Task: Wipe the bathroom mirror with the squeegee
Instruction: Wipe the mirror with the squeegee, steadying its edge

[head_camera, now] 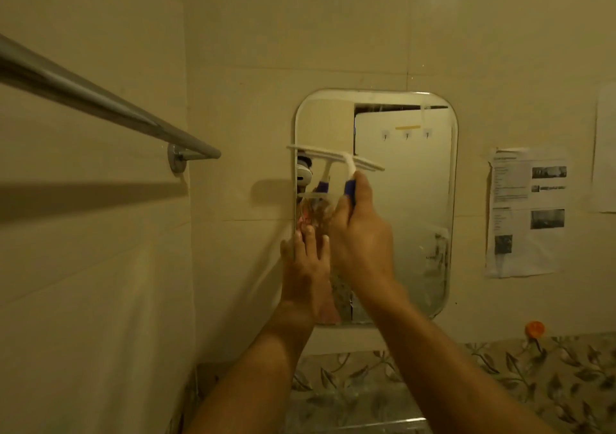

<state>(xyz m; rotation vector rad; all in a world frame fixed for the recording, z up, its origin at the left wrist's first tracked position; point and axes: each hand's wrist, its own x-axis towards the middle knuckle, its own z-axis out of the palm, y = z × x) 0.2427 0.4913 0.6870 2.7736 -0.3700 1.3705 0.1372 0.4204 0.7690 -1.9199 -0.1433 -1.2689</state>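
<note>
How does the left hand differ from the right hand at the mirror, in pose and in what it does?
The left hand has straight fingers laid against the left edge of the mirror and holds nothing; the right hand curls round the blue handle of the squeegee. The left hand sits lower; the right hand is higher and further right. Both are bare and reach up to the mirror.

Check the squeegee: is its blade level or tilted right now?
Tilted. The blade of the squeegee slopes down from left to right across the upper left of the mirror; the right hand grips its handle.
</note>
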